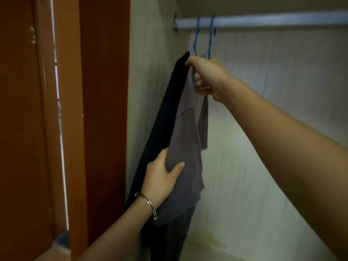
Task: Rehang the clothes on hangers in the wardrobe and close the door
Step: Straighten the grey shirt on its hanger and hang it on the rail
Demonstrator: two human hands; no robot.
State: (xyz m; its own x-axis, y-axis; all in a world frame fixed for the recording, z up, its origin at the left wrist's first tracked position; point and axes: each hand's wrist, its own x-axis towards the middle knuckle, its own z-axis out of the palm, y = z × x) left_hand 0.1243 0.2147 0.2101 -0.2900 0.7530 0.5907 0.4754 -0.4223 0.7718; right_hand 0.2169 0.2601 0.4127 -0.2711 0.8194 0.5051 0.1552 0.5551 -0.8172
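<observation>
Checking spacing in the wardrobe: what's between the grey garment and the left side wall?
In the head view, only the dark garment hangs between the grey garment and the wall.

Two hangers (204, 38) are hooked on the rail (263, 20), just above the right hand (209, 78). Two garments (180, 132) are hung between the right hand above and the left hand (160, 178) below. The door (28, 129) is placed left of both hands.
</observation>
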